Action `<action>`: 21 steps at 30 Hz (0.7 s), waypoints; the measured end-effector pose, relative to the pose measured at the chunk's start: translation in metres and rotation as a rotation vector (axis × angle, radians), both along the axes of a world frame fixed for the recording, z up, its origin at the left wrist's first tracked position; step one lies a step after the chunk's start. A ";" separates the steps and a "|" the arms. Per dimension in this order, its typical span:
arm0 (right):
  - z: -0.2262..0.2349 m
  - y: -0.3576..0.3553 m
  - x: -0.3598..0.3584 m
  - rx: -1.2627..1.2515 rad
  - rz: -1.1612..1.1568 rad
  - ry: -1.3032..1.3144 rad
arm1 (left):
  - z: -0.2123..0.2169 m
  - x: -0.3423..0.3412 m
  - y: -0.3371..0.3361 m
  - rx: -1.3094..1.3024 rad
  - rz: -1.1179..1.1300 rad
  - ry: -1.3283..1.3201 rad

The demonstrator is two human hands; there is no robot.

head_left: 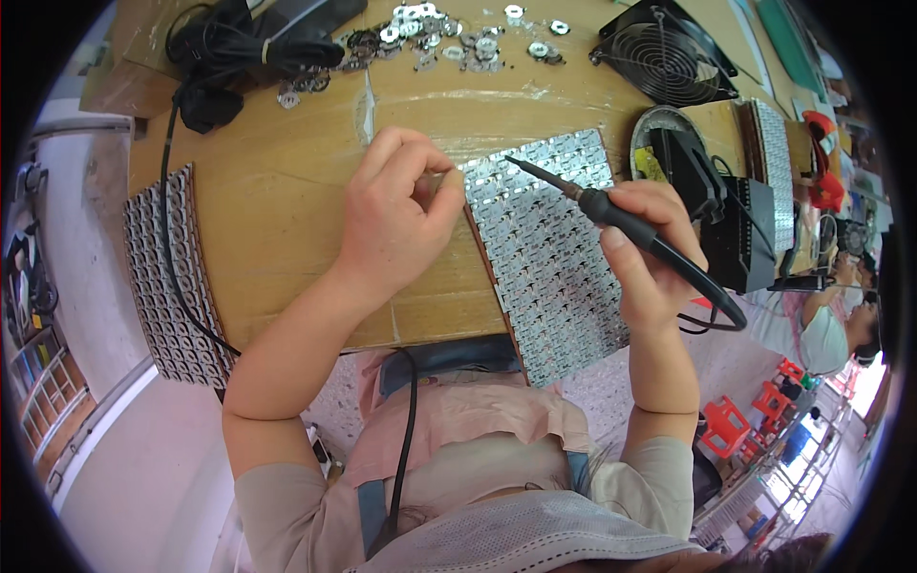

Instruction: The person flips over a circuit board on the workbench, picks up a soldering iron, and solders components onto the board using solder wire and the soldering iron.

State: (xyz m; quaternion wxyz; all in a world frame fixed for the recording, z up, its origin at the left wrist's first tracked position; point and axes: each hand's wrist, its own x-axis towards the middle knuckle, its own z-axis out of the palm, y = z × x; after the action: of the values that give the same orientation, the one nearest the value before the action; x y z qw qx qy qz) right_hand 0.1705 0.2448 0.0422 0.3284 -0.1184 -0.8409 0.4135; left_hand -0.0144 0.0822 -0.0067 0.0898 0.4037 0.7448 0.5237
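Observation:
My right hand (pixel 659 244) grips a black soldering iron (pixel 626 215), its tip pointing left over the far part of a panel. That panel (pixel 549 267) is a rectangular board covered with rows of small silvery metal parts, and its near end sticks out past the table edge. My left hand (pixel 396 210) is closed in a pinch at the panel's far left edge. Whatever its fingertips hold, if anything, is too small to make out. The iron's tip stands apart from the left fingers.
Loose small metal parts (pixel 449 43) lie scattered at the back of the table (pixel 277 220). A black fan (pixel 664 57) stands at the far right, near a black box-like device (pixel 745 234). Bundled black cables (pixel 258 48) lie far left, above another panel (pixel 177 277). A person (pixel 821 325) sits farther right.

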 end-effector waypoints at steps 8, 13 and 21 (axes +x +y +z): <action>0.013 -0.004 0.024 -0.676 -0.222 0.049 | -0.006 0.010 -0.008 0.043 -0.016 0.001; 0.027 -0.004 0.075 0.222 -0.479 0.329 | -0.006 0.012 -0.011 0.109 -0.001 0.032; 0.011 0.006 0.075 0.125 -0.548 0.061 | -0.005 0.005 -0.005 0.078 0.034 0.035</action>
State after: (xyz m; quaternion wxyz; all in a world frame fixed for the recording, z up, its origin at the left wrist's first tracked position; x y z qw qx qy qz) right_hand 0.2450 0.2507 0.0531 0.4597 -0.3086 -0.7911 0.2600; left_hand -0.0099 0.0767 -0.0120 0.0519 0.4032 0.7319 0.5469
